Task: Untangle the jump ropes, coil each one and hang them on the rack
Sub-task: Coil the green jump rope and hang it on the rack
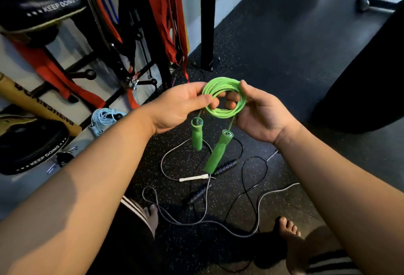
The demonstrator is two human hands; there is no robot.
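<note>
Between the two hands sits the bright green plastic jump rope, wound into a small tight coil, with its two green foam handles dangling free underneath. The left hand pinches the coil's left side, thumb on top. The right hand has its fingers curled through the loop and its thumb on the outer edge. Biggest risk imo is the coil springing open. Nothing ties it, so if either grip slackens on the way to the black metal peg rack, the loops fan out. Those loose handles could also snag a peg or the pale blue coiled rope that looks hung there. And the thin black rope with dark ribbed handles and the grey rope with a white handle lie tangled right by the bare feet, so an easy trip.
</note>
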